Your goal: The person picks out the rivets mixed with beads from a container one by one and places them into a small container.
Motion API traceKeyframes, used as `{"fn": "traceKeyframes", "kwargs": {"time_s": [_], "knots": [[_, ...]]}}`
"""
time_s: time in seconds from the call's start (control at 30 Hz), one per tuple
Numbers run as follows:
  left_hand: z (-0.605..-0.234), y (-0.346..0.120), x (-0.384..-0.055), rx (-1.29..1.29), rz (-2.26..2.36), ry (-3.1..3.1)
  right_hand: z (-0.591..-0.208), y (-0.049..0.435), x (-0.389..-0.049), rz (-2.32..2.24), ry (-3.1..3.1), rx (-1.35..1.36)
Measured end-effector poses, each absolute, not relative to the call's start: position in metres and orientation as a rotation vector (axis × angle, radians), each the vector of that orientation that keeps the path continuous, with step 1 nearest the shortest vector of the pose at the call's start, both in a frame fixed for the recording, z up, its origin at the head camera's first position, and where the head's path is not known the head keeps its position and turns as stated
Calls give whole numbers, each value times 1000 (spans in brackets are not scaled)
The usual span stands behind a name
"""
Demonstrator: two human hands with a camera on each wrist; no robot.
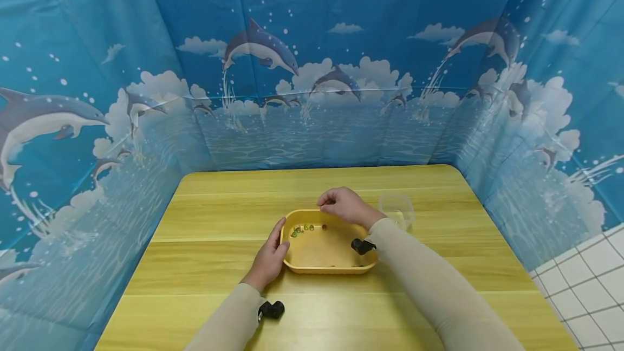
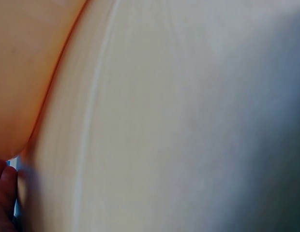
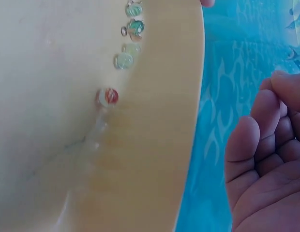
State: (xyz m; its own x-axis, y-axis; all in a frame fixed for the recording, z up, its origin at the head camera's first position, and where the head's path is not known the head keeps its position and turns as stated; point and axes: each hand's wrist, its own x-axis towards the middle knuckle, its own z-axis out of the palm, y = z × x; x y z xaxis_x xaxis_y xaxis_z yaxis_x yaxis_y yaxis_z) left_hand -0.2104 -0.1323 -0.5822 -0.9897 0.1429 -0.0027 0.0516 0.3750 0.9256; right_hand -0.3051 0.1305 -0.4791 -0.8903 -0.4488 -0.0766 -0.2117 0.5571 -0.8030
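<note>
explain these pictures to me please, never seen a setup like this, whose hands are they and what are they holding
There is no robot here, just a person's bare left hand and right hand, in pale sleeves, with a small black camera on each wrist. The wide picture comes from a camera on the head, looking forward and down; the other two come from the left and right wrists. On the table sits a yellow tray with small marbles inside, and near its far right corner a clear container. The left hand holds the tray's left end. The right hand is over the far rim, thumb and fingertips together; whether something small is pinched there, I can't tell.
</note>
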Motion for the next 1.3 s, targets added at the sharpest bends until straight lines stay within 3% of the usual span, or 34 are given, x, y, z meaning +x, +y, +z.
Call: {"fn": "traceKeyframes", "kwargs": {"time_s": [0.67,1.3], "knots": [[-580,-133,-210,184,1730,2492,-457,205,-310,-1282,2639,-418],[-581,-132,-209,174,1740,2482,-467,281,-308,-1176,2728,-290]]}}
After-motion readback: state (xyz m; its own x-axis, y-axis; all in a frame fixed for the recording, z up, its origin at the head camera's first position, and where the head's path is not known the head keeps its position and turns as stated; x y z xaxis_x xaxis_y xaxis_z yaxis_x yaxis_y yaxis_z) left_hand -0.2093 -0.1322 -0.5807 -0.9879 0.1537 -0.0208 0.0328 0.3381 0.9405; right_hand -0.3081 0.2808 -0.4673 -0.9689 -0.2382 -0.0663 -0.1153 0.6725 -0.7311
